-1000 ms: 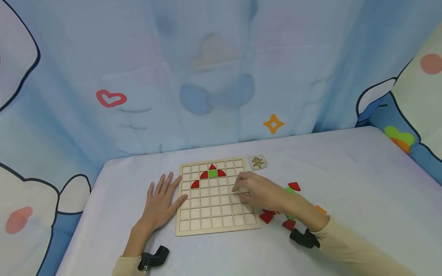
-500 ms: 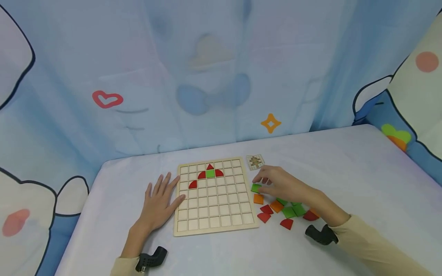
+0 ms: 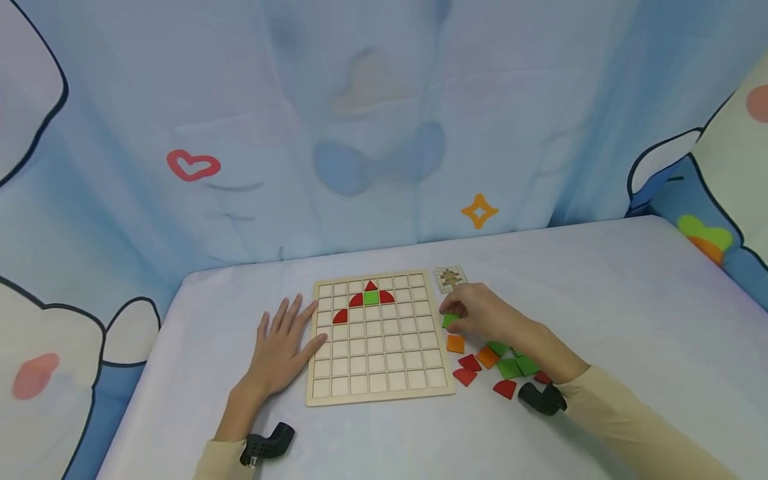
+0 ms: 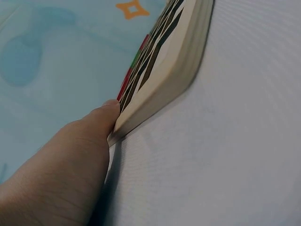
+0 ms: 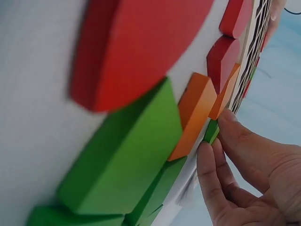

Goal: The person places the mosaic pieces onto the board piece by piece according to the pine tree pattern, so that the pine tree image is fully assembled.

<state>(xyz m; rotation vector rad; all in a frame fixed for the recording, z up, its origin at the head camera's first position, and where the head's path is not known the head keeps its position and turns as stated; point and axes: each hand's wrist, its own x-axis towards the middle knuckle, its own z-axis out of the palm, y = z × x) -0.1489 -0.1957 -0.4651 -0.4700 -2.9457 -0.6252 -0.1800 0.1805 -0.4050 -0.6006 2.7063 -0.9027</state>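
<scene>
Pinching the green tile (image 3: 450,321) just right of the board (image 3: 377,363), our right hand (image 3: 478,312) has a nearly closed grip; we judge the tile light, stiff, best taken by 2 opposite edges. Our left hand (image 3: 279,353), spread, touches the board's left edge.

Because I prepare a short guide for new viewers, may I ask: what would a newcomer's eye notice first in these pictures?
The eye would probably fall first on the gridded board on the white table, where red pieces and a green square sit towards its far edge. Next comes the right-hand grip, pinching a green tile just off the board's right side. Behind the table hangs a blue curtain with cartoon prints.
</scene>
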